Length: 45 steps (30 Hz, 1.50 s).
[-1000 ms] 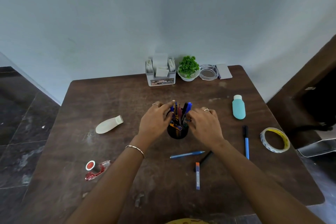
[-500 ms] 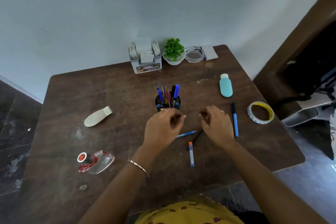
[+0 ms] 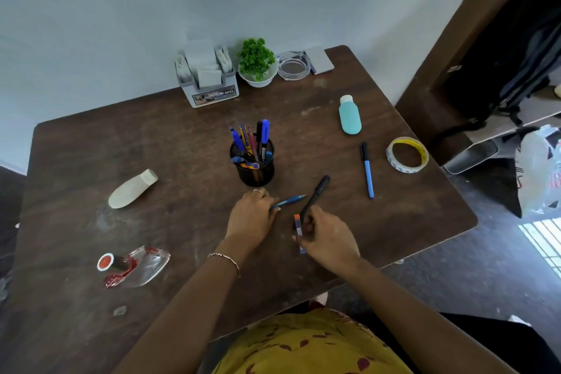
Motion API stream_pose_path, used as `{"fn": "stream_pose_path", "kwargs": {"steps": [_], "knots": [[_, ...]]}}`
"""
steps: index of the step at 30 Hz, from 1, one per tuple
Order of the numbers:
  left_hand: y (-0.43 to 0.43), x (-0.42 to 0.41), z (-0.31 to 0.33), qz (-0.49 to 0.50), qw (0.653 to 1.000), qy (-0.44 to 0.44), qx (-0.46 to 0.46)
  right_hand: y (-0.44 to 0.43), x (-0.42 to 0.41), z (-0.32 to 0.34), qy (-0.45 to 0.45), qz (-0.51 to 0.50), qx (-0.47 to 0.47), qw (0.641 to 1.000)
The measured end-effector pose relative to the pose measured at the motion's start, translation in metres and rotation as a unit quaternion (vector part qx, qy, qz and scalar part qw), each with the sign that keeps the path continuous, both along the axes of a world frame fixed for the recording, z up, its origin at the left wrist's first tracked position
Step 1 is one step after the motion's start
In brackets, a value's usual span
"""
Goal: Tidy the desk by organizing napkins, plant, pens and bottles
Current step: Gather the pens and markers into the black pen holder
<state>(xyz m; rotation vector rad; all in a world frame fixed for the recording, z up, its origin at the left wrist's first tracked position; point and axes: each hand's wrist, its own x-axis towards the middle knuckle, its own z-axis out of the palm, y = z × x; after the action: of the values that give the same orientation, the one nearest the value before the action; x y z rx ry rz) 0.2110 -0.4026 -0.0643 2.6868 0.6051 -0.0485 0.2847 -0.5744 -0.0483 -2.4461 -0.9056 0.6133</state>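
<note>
A black mesh pen cup (image 3: 256,171) with several pens stands mid-table. Just in front of it, my left hand (image 3: 250,217) pinches the near end of a blue pen (image 3: 290,200) that lies low on the table. My right hand (image 3: 329,241) grips the lower end of a black pen (image 3: 315,194), which angles up to the right. A short orange-and-blue stick (image 3: 297,223) lies partly under my right fingers. A blue marker (image 3: 367,171), a teal bottle (image 3: 349,115) and a cream bottle (image 3: 132,190) lie loose. The napkin holder (image 3: 209,79) and the plant (image 3: 257,62) stand at the back.
A glass ashtray (image 3: 294,65) and a grey card (image 3: 319,59) sit beside the plant. A tape roll (image 3: 407,155) lies near the right edge, and a red tape dispenser (image 3: 136,266) at the front left. A bag and a shelf are off to the right.
Both hands left the pen cup and came back toward me. The left closed on the blue pen, and the right closed on the black pen.
</note>
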Motion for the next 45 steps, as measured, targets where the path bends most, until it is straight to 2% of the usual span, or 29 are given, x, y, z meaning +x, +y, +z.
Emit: {"fn": "stream_pose_path", "kwargs": {"steps": [3, 6, 10, 14, 17, 19, 22, 28, 33, 36, 45], "knots": [[0.001, 0.000, 0.003, -0.009, 1.000, 0.007, 0.017, -0.001, -0.001, -0.001, 0.011, 0.011, 0.017, 1.000], [-0.001, -0.008, 0.009, 0.007, 1.000, -0.022, 0.009, -0.002, 0.000, 0.001, 0.035, 0.002, 0.023, 0.999], [-0.007, -0.021, 0.028, 0.071, 0.992, -0.080, -0.069, 0.000, 0.007, 0.011, 0.095, -0.056, 0.065, 0.992], [-0.008, -0.028, 0.060, 0.134, 0.958, -0.194, -0.164, 0.012, 0.023, 0.034, 0.097, -0.070, 0.168, 0.979], [-0.002, -0.026, 0.088, 0.184, 0.916, -0.278, -0.222, 0.024, 0.036, 0.058, 0.097, -0.061, 0.243, 0.963], [0.009, -0.023, 0.103, 0.214, 0.890, -0.323, -0.239, 0.034, 0.044, 0.072, 0.084, -0.054, 0.281, 0.955], [0.031, -0.016, 0.119, 0.246, 0.876, -0.354, -0.217, 0.051, 0.054, 0.082, 0.046, -0.053, 0.311, 0.948], [0.070, -0.007, 0.128, 0.263, 0.876, -0.373, -0.157, 0.083, 0.067, 0.085, -0.031, -0.007, 0.306, 0.952], [0.079, 0.003, 0.117, 0.251, 0.907, -0.311, -0.129, 0.099, 0.066, 0.086, -0.106, 0.041, 0.261, 0.958], [0.084, 0.008, 0.107, 0.246, 0.924, -0.272, -0.109, 0.106, 0.067, 0.082, -0.121, 0.072, 0.240, 0.960], [0.085, 0.015, 0.098, 0.208, 0.943, -0.247, -0.074, 0.112, 0.065, 0.069, -0.194, 0.106, 0.170, 0.960]]}}
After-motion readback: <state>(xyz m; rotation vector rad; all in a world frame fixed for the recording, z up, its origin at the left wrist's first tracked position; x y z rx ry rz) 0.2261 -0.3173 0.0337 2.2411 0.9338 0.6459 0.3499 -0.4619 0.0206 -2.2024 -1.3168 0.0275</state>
